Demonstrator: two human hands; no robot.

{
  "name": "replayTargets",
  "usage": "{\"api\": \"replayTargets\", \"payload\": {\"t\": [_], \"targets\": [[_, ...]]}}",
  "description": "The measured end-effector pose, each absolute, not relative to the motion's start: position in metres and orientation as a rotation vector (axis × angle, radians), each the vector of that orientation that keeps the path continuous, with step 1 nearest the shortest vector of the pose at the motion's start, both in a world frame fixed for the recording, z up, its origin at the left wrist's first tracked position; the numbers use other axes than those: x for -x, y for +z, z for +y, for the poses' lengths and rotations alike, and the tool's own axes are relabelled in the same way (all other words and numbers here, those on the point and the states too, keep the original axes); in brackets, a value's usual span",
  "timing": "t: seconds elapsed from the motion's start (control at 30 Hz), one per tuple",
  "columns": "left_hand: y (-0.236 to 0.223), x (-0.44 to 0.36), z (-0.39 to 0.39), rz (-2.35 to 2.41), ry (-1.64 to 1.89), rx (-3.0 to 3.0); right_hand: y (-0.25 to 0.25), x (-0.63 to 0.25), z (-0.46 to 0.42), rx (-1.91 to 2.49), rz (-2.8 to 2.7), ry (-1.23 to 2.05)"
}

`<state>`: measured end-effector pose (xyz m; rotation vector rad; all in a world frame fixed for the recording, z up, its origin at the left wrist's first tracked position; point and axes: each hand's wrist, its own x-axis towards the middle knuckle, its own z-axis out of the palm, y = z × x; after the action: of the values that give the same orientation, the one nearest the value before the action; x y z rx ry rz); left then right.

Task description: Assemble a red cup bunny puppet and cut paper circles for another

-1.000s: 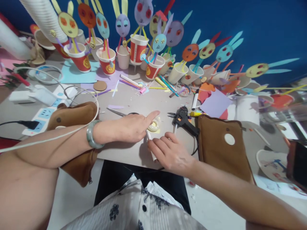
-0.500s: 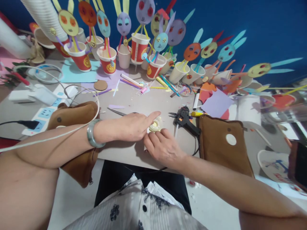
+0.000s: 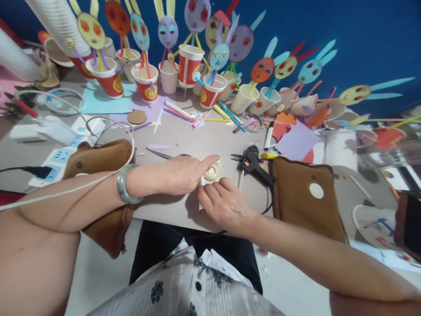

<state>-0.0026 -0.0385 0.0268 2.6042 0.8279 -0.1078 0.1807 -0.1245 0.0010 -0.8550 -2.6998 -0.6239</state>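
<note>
A pale, partly see-through ring (image 3: 215, 163), like a roll of tape, lies on the table between my hands, with pale yellow showing in its middle. My left hand (image 3: 179, 174) reaches in from the left, its index finger stretched over the ring's upper side and the other fingers bent against it. Close below the ring is my right hand (image 3: 223, 202), fingers curled in at the edge of a whitish piece mostly hidden under them. What its fingertips pinch is out of sight. Scissors (image 3: 161, 153) lie partly under my left hand. Right of the ring rests a black glue gun (image 3: 255, 166).
Paper cups (image 3: 148, 90) with paper rabbit heads line the back. Markers (image 3: 269, 137), straws and a purple sheet (image 3: 297, 141) lie behind my hands. Brown pouches (image 3: 304, 193) flank the work spot. A power strip (image 3: 54, 164) and white cable (image 3: 133, 145) are left.
The right hand has shifted very slightly, and a bit more of the ring shows between the hands. The left hand keeps nearly the same pose.
</note>
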Motion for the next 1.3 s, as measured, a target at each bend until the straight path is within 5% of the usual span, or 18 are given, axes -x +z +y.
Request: {"api": "replayTargets", "payload": {"t": [0.67,1.3], "targets": [[0.022,0.006,-0.039,0.836,-0.117,-2.642,0.008,-0.240,-0.132,0.935,-2.606,-0.090],[0.029,0.001,-0.042,0.844,-0.176,-2.601,0.001,-0.252,-0.123,1.044,-2.483,-0.114]]}}
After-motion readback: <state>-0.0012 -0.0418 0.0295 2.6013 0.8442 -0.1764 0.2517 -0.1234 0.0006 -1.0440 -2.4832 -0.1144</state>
